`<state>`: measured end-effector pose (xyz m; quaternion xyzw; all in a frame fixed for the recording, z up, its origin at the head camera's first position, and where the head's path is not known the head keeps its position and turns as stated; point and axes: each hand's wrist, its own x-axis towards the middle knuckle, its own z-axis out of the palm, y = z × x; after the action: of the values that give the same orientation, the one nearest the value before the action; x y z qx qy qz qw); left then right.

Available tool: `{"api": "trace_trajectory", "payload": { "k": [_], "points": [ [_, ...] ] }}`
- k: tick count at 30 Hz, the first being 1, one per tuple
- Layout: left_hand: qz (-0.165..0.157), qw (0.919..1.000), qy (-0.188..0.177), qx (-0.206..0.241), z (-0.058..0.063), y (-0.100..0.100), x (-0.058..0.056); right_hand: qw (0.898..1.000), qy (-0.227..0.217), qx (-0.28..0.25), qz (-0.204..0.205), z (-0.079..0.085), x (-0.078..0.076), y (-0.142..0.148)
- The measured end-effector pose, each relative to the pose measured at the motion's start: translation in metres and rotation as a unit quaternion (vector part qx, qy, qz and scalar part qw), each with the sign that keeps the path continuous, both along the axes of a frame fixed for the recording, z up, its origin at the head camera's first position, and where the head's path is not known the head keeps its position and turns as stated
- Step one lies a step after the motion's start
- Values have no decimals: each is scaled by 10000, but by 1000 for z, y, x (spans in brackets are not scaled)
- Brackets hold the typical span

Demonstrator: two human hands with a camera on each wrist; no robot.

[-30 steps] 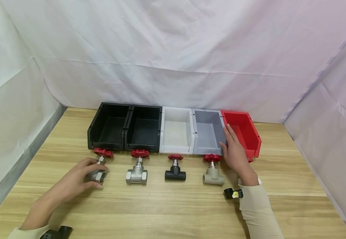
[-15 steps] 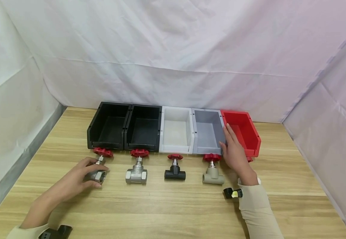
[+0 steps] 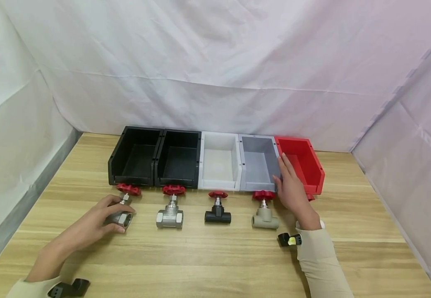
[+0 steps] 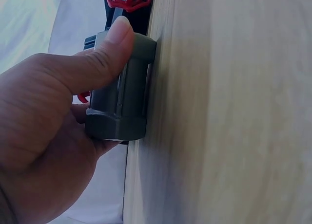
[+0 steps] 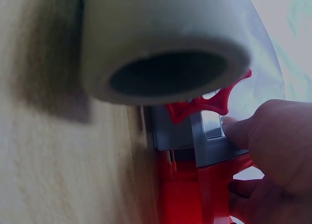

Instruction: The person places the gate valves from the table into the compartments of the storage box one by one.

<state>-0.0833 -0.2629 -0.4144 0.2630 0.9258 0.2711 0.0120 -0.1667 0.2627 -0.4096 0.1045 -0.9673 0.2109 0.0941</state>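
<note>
At the left, my left hand (image 3: pixel 92 220) grips the body of a steel valve (image 3: pixel 125 219) with a red handwheel. The left wrist view shows the thumb across the valve body (image 4: pixel 129 87), close over the tabletop. My right hand (image 3: pixel 293 191) rests on the adjoining walls of the grey bin (image 3: pixel 258 187) and the red bin (image 3: pixel 317 159), its fingers fairly straight. In the right wrist view its thumb touches the grey bin's edge (image 5: pixel 214 148). A beige valve (image 3: pixel 265 219) lies just left of that hand. Behind the right wrist, a red handwheel (image 3: pixel 310 197) is partly hidden.
Two black bins (image 3: pixel 131 181) (image 3: pixel 176 182) and a white bin (image 3: pixel 219 185) stand in the same row at the back. Another steel valve (image 3: pixel 169 217) and a black valve (image 3: pixel 218 216) lie before them on the wooden table (image 3: pixel 200 260). White cloth (image 3: pixel 215 49) hangs behind.
</note>
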Motion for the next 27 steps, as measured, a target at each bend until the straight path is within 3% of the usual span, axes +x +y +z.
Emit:
{"api": "trace_trajectory", "payload": {
  "k": [6, 14, 22, 27],
  "points": [
    [-61, 9997, 231, 26, -3, 1, 2, 10000, -5, 20, 14, -1, -1, 0],
    [-75, 9998, 187, 29, -2, 3, 5, 10000, 36, 21, 32, -1, -1, -1],
    [-73, 9999, 142, 45, 2, 7, 6, 10000, 55, 1, 13, 0, 0, -2],
    [-102, 9993, 347, 48, 7, 11, 5, 10000, 56, -5, 3, 0, 0, -2]
  ]
}}
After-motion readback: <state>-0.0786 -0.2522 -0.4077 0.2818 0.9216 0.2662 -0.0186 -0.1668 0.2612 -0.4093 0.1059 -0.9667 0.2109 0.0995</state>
